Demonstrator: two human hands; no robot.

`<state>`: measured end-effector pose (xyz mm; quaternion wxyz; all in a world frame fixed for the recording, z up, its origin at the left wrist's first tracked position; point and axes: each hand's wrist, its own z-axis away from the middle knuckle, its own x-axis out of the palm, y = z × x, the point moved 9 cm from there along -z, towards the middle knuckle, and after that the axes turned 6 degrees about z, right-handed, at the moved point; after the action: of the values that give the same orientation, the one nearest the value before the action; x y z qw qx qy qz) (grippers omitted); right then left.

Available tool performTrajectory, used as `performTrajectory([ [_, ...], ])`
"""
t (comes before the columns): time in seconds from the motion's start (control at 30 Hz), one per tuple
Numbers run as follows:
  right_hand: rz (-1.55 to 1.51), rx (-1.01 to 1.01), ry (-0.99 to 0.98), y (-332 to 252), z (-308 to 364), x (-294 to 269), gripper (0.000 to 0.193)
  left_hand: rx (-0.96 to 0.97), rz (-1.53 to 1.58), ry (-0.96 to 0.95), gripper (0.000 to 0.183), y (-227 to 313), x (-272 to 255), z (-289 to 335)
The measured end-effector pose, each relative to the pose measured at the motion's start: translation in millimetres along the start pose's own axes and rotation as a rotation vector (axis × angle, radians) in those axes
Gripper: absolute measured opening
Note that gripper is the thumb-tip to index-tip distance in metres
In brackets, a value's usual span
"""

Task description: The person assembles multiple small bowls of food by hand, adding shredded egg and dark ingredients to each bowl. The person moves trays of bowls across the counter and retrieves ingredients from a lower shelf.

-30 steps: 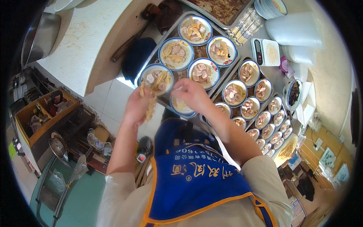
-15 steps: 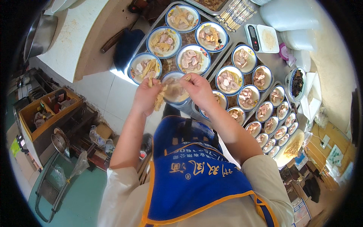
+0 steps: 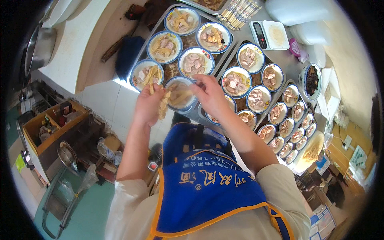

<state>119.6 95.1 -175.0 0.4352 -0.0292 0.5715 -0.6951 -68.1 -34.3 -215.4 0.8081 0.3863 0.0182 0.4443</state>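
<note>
My left hand (image 3: 149, 105) is closed around a bunch of pale yellow, wrinkled food strips (image 3: 163, 105), which hang out beside the fingers. They look like tofu skin, though I cannot be sure. Right of it is a blue-rimmed bowl (image 3: 179, 105) with a blurred yellowish strip inside. My right hand (image 3: 209, 94) hovers at that bowl's right rim, thumb and fingers apart, with nothing visible between them. Just beyond stands a bowl of pale sliced meat (image 3: 195, 63). To its left, another bowl (image 3: 147, 75) holds meat topped with yellow strips.
Metal trays carry several more filled bowls (image 3: 236, 82) to the right. Farther back are wrapped chopsticks (image 3: 239, 14), a white kitchen scale (image 3: 276, 35) and a bowl of dark pieces (image 3: 313, 83). A pale counter (image 3: 74, 52) juts in at left, near a wooden box (image 3: 56, 120).
My right hand's fingers have opened, and the yellow piece they pinched is gone from them. A strip now shows in the bowl below. My left hand has shifted slightly left, still gripping the bunch.
</note>
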Motion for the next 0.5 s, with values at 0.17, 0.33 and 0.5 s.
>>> performTrajectory([
  [0.17,-0.379,-0.003,-0.112,-22,15,28,0.067,0.007,0.043,-0.074,0.01,-6,58,-9],
  [0.33,-0.331,0.163,0.036,-7,-1,5,0.047,0.007,0.107,-0.103,0.006,-6,99,-27],
  [0.5,-0.568,0.252,0.129,27,-21,-6,0.034,-0.037,0.138,-0.16,0.005,-11,113,-51],
])
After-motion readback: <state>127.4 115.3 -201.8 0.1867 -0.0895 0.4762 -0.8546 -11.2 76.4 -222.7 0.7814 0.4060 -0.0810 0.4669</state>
